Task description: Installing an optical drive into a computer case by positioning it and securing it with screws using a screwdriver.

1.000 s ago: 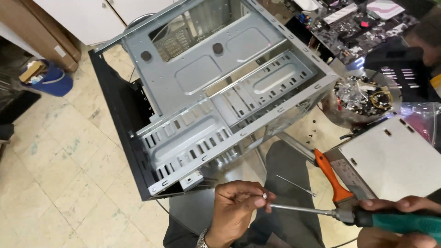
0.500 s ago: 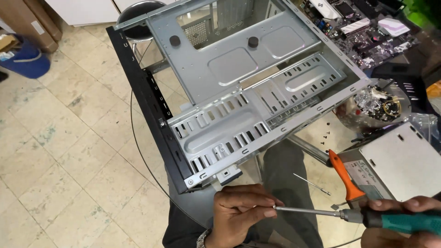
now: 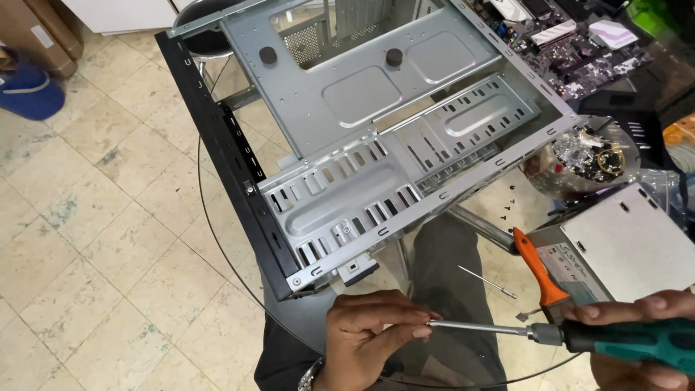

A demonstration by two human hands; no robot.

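The left hand [image 3: 373, 337] sits at the near edge of the round glass table [image 3: 217, 239], fingers curled narrow, thumb and fingertips pinched on the tip of the screwdriver's metal shaft. Whether a screw is held at the tip cannot be told. The right hand [image 3: 637, 340], at the near right edge, is wrapped shut around the green handle of the screwdriver [image 3: 550, 334], which lies nearly level, its shaft pointing left toward the other hand.

A bare grey computer case [image 3: 376, 137] occupies the middle and far side of the table, lying open side up, its black front panel [image 3: 232, 166] toward the left edge. The near corner of the case is just beyond the left hand, not touching it.

At the right edge rests a grey power supply unit [image 3: 622, 242], with an orange-handled tool [image 3: 539, 268] lying against its left side. A thin loose metal shaft [image 3: 489, 282] lies between the case and that tool. Further right and back stands a clear bowl of small parts [image 3: 590, 159], with loose screws [image 3: 510, 199] beside it, and a circuit board [image 3: 572, 43] at the far right corner
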